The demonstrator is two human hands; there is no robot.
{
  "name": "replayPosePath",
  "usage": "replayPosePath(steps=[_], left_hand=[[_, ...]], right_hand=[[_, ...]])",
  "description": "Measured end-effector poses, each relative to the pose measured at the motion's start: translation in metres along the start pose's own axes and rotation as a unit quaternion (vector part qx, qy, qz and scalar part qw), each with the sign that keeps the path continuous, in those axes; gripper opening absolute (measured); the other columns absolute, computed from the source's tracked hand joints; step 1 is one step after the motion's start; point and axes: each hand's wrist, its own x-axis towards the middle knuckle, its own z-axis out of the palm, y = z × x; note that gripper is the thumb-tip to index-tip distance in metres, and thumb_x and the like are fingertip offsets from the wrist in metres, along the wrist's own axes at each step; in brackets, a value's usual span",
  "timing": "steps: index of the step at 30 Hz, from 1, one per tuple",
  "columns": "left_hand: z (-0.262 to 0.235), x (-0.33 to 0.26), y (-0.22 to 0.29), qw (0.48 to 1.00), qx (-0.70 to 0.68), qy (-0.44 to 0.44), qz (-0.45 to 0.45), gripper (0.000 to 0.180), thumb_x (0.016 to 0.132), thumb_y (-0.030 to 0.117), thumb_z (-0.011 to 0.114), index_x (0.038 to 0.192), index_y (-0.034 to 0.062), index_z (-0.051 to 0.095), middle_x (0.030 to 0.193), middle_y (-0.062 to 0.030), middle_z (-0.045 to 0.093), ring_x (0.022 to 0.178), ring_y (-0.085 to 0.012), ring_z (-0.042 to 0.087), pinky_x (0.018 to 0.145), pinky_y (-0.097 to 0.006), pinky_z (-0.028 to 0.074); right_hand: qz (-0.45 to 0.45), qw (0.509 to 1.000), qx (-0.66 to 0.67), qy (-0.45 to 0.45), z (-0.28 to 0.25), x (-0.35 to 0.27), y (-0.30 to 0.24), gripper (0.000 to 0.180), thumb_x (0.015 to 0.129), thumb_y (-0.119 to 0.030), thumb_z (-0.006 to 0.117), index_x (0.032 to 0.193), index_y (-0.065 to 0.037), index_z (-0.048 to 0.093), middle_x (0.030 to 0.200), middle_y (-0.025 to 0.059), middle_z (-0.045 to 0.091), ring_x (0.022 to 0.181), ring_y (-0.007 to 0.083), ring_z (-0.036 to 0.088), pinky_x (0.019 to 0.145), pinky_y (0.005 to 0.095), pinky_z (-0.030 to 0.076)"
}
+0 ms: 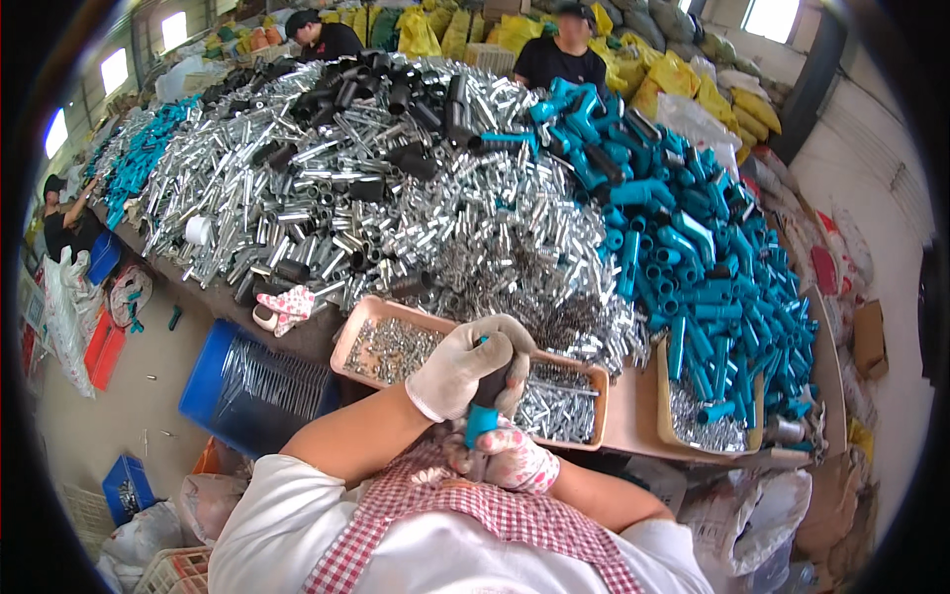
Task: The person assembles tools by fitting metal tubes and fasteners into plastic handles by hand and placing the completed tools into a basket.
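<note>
My left hand [460,368], in a whitish work glove, is closed around the upper, dark part of a teal and black plastic tube [482,421]. Below it, my right hand [517,460], in a white glove with red flower print, grips the teal lower end. Both hands are close in front of my checked apron, and the fingers hide much of the tube. Just beyond them is a shallow tan tray [348,348] holding small metal pieces on the left and metal pins on the right.
A large heap of silvery metal tubes [327,188] fills the table, with teal plastic fittings [693,257] piled at right. A blue bin [203,391] of metal rods stands left, a second tan tray [668,426] right. Several people in dark clothes are around the heap.
</note>
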Motion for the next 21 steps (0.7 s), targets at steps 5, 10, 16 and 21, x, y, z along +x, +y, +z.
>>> replayPosePath(steps=[5, 10, 16, 21], left_hand=[[-0.011, -0.011, -0.013, 0.98, 0.006, 0.112, -0.165, 0.043, 0.092, 0.045, 0.063, 0.105, 0.0058, 0.054, 0.072, -0.0045, 0.052, 0.054, -0.0152, 0.053, 0.051, -0.032, 0.046], [-0.002, -0.039, -0.02, 0.97, -0.006, 0.149, -0.19, 0.044, 0.089, 0.027, 0.069, 0.118, 0.003, 0.047, 0.072, -0.0047, 0.054, 0.055, -0.0152, 0.054, 0.057, -0.034, 0.049], [-0.009, -0.058, -0.032, 0.967, -0.036, 0.124, -0.221, 0.032, 0.087, 0.021, 0.069, 0.109, 0.0044, 0.052, 0.073, -0.0051, 0.054, 0.054, -0.0153, 0.052, 0.054, -0.036, 0.047], [-0.007, -0.058, -0.032, 0.971, -0.033, 0.135, -0.197, 0.019, 0.088, 0.014, 0.067, 0.099, 0.0048, 0.054, 0.067, -0.005, 0.054, 0.051, -0.0155, 0.052, 0.048, -0.031, 0.042]], right_hand=[[0.061, 0.994, -0.065, -0.056, -0.001, 0.014, 0.0, 0.044, 0.084, -0.021, 0.073, 0.12, -0.003, 0.056, 0.105, 0.0089, 0.063, 0.093, 0.0199, 0.06, 0.084, 0.0339, 0.049], [0.102, 0.929, -0.355, -0.028, -0.016, -0.014, -0.029, 0.039, 0.094, -0.029, 0.065, 0.124, -0.005, 0.057, 0.113, 0.0054, 0.06, 0.106, 0.0155, 0.056, 0.094, 0.0323, 0.043], [0.069, 0.817, -0.572, 0.029, 0.008, -0.043, -0.083, 0.063, 0.093, -0.037, 0.065, 0.138, 0.003, 0.046, 0.123, 0.0133, 0.061, 0.114, 0.0201, 0.057, 0.098, 0.0347, 0.044], [-0.01, 0.842, -0.526, 0.115, 0.014, -0.051, -0.109, 0.066, 0.092, -0.036, 0.065, 0.141, 0.001, 0.043, 0.116, 0.0119, 0.062, 0.105, 0.018, 0.059, 0.09, 0.0321, 0.047]])
